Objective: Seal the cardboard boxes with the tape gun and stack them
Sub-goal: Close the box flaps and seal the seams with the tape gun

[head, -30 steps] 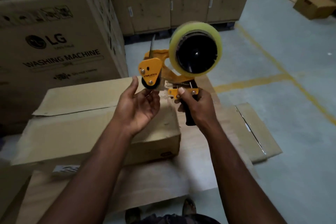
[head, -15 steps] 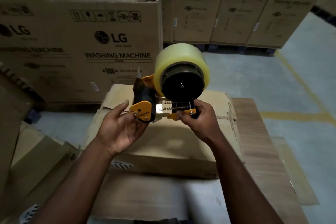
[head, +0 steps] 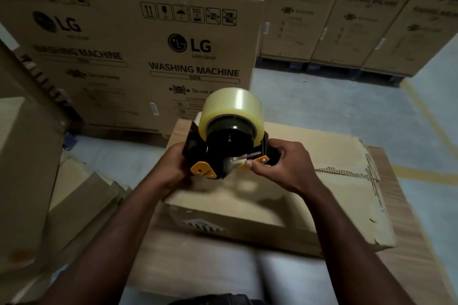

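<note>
Gripping the tape gun by its handle, the right hand steadies it above the cardboard box while the left hand curls round the roller end, seemingly to free the tape.

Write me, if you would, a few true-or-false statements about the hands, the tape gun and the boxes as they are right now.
1. The left hand and the right hand both hold the tape gun. True.
2. The tape roll on the gun is opaque brown. False: it is clear, with a pale yellow tint.
3. The tape gun is held up over a cardboard box lying in front of the person. True.
4. The large cartons behind are printed "REFRIGERATOR". False: they read "WASHING MACHINE".
</note>
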Motion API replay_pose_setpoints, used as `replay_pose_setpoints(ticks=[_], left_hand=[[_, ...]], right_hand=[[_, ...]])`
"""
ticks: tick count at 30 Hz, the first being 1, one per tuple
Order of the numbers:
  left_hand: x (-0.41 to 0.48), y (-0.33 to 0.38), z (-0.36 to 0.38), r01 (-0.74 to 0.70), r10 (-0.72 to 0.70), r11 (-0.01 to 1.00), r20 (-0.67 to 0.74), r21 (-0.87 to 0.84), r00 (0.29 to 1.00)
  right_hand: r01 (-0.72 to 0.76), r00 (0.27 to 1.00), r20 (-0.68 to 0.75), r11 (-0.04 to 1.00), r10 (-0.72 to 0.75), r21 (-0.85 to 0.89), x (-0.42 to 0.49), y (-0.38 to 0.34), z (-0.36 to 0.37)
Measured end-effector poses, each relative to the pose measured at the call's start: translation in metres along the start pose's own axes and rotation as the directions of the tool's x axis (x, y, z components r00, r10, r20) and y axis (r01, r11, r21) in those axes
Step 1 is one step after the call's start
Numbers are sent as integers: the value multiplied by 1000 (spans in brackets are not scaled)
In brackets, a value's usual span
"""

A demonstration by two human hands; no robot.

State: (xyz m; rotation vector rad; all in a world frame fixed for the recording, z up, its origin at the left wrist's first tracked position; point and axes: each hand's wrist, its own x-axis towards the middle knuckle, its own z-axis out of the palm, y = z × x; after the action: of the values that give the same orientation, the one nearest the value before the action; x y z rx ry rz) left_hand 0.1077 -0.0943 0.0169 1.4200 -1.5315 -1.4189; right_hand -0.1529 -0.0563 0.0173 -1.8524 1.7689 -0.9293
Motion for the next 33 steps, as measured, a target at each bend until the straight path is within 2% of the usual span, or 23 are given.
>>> replay_pose_setpoints(ticks=[4, 7, 12, 16, 20, 25, 27, 29, 30, 32, 33], left_hand=[[24, -7, -31, -4, 9, 990, -36, 140, 999], [45, -24, -57, 65, -59, 995, -68, 82, 996], [67, -46, -84, 58, -56, 998, -104, 16, 993], [78, -53, -80, 56, -56, 998, -95, -7, 994], [85, -73, -69, 126, -127, 992, -78, -9, 989], [86, -86, -45, 126, -103, 985, -189, 116, 977], [91, -91, -41, 191, -163, 972, -194, 139, 967], [99, -99, -38, 277, -258, 951, -139, 140, 956], [102, -105, -35, 321, -312, 942, -95, 95, 945], [96, -108, -30, 446, -448, 889, 3, -108, 894], [91, -113, -30, 488, -489, 862, 26, -138, 872]], right_hand=[[21, 1000, -3, 994, -21, -108, 12, -11, 13], [13, 1000, -16, 983, -16, -183, 26, -10, 13], [15, 1000, 28, 984, -10, -178, 44, 4, 13], [20, 999, 40, 984, -14, -175, 53, 13, 15], [3, 996, 89, 977, 16, -212, 49, 20, 25], [17, 996, 88, 973, 3, -231, 42, 22, 33], [17, 995, 103, 975, 6, -223, 43, 23, 33], [7, 993, 117, 978, 18, -209, 44, 24, 33], [1, 993, 119, 979, 23, -203, 45, 24, 33], [-9, 992, 119, 980, 33, -197, 45, 25, 32], [-14, 992, 122, 981, 38, -194, 45, 25, 32]])
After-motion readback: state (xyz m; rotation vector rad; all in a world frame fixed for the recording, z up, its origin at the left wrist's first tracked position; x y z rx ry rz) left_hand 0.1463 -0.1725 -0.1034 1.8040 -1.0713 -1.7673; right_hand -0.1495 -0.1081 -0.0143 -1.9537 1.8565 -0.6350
